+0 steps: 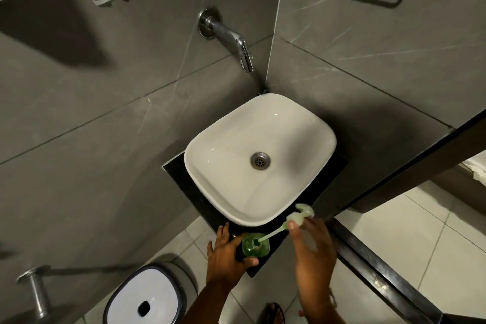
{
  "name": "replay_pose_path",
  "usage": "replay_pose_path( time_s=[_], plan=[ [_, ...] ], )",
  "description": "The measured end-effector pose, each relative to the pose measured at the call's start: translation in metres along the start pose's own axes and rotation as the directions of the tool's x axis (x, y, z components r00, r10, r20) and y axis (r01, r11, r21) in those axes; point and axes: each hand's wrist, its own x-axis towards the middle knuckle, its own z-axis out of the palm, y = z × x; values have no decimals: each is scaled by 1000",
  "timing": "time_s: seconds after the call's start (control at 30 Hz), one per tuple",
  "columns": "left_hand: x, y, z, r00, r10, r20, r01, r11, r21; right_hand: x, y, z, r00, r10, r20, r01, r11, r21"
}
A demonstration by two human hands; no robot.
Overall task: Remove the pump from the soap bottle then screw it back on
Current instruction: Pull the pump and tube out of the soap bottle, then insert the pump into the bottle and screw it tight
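Note:
A green soap bottle stands on the black counter in front of the sink, its neck uncovered. My left hand wraps around the bottle from the left. My right hand holds the pale green pump by its collar, tilted up to the right. The pump's dip tube slants down, and its tip sits in the bottle's mouth. The pump head is off the neck, apart from it.
A white basin with a metal drain fills the counter behind the bottle. A chrome tap juts from the grey tiled wall above it. A white-lidded bin stands on the floor at lower left. A dark ledge runs along the right.

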Motion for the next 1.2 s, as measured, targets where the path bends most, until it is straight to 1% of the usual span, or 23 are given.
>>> replay_pose_path(
  time_s=[0.07,0.13,0.23,0.4,0.5,0.57,0.7,0.8,0.93,1.0,1.07,1.2],
  plan=[
    [-1,1,0,1000,-1,-1,1,1000,16,-6,5,11,998,-63,-18,63,997,-44],
    [-1,1,0,1000,-3,-1,3,1000,20,-9,14,19,989,-149,-23,148,988,-52],
    [0,1,1,1000,-2,-4,2,1000,26,-15,31,27,977,-211,41,214,973,-84],
    [1,-2,4,999,11,-42,-9,998,55,-16,55,36,958,-238,158,274,921,-277],
    [3,-4,7,999,3,-52,2,995,100,-18,57,40,960,-205,191,264,891,-369],
    [3,-4,9,997,0,-78,11,990,138,-17,56,42,963,-187,194,251,882,-398],
    [5,-7,13,992,21,-127,8,974,226,-15,52,45,947,-208,246,296,864,-407],
    [6,-8,14,992,16,-128,15,971,239,-12,52,47,948,-223,229,303,856,-420],
    [7,-8,16,991,6,-136,30,964,264,-14,49,55,969,-182,166,240,854,-461],
    [7,-9,16,990,12,-143,27,963,270,-17,47,61,982,-137,133,183,871,-456],
    [7,-10,15,990,32,-140,8,961,277,-18,49,61,985,-128,119,168,881,-442],
    [8,-10,13,987,73,-140,-31,959,283,-14,56,53,949,-252,189,304,887,-346]
  ],
)
